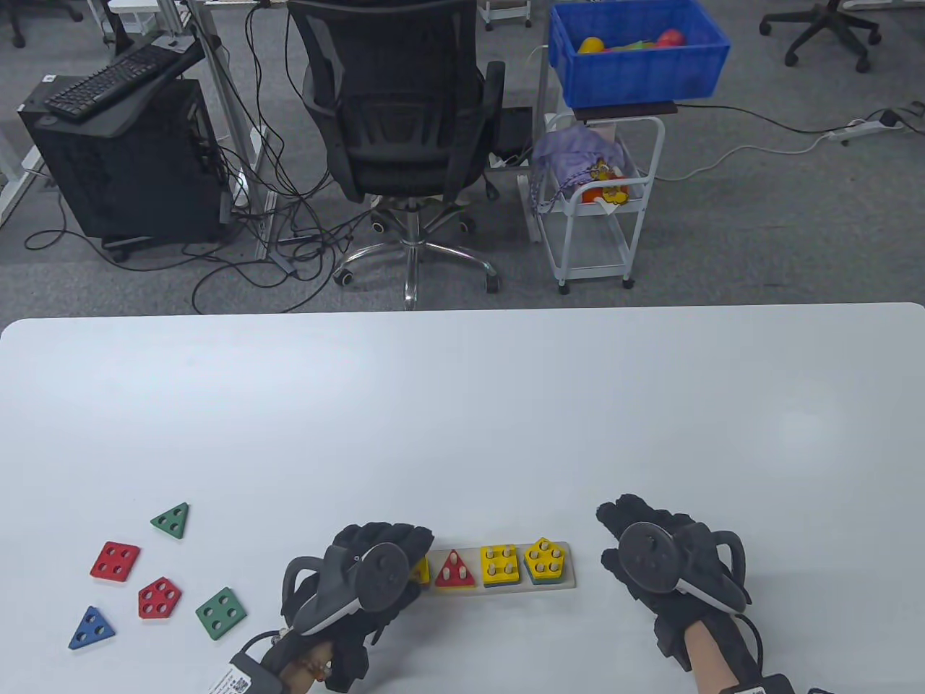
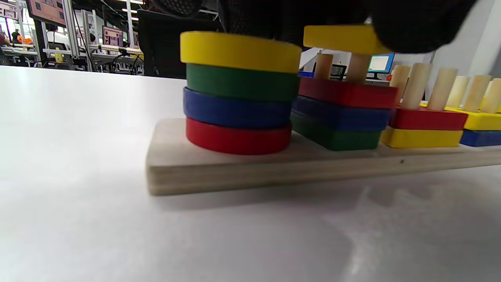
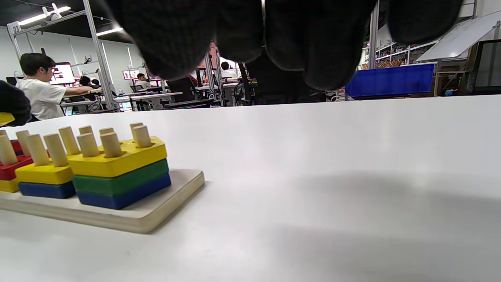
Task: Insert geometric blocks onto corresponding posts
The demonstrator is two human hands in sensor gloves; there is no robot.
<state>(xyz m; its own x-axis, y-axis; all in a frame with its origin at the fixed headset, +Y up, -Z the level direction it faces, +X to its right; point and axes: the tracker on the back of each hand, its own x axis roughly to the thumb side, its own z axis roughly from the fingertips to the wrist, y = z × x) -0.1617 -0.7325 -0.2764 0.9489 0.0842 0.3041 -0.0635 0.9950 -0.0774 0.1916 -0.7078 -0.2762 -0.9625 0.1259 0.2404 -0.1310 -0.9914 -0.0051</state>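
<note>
Yellow block point(image 2: 344, 38), gripped by the left hand point(image 1: 368, 571) above two pegs point(image 2: 323, 65) on the wooden base point(image 2: 274, 164), could jam if tilted; right hand point(image 1: 668, 553) rests empty nearby.

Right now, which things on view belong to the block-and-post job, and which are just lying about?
Job:
- peg board
- yellow block held over its pegs by the left hand
- five loose blocks, such as the green square
- right hand, holding nothing

Lying about:
- office chair
- blue crate
- white cart
</note>
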